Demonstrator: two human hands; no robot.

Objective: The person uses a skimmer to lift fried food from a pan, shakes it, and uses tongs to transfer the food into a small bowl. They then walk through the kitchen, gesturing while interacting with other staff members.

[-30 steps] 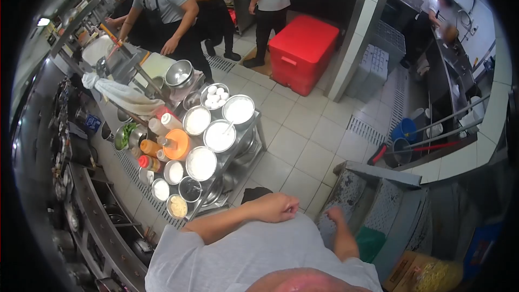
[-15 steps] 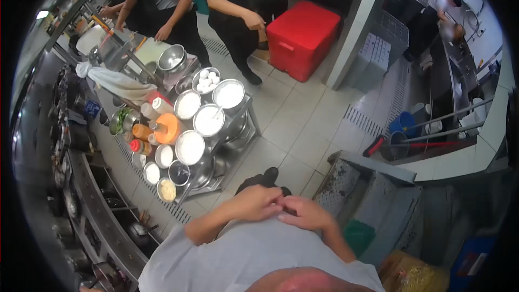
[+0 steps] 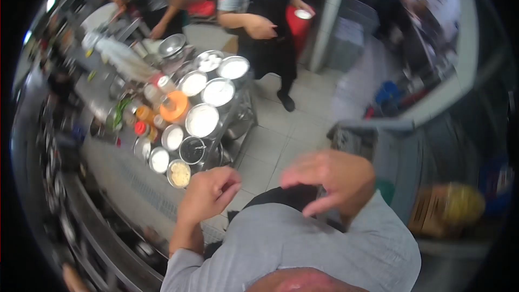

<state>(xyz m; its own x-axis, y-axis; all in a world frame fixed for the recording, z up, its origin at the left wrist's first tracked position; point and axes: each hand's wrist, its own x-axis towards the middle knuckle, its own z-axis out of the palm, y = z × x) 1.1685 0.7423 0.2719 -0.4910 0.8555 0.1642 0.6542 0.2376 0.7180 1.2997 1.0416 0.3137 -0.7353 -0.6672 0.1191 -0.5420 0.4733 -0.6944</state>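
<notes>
My left hand (image 3: 208,194) is raised at the front right corner of the metal cart, its fingers curled in with nothing seen between them. My right hand (image 3: 335,181) hangs over my lap area, blurred, with thumb and fingers apart and empty. The hands do not touch. Nearest the left one are a bowl of pale yellow food (image 3: 179,173) and a dark bowl (image 3: 192,150). Further along the cart stand several bowls of white contents, a bowl of eggs (image 3: 209,61) and an orange-lidded container (image 3: 174,106).
A person in a dark apron (image 3: 268,27) stands behind the cart, holding a small white dish (image 3: 303,14). Another person (image 3: 157,5) is further left. Grey steps (image 3: 389,157) are to the right, with a yellow bag (image 3: 464,204) beyond. A stove counter (image 3: 102,221) runs along the left.
My hands have come apart from each other and risen, the left one curling, the right one opening. The view has shifted. The aproned person with the dish now stands nearer the cart.
</notes>
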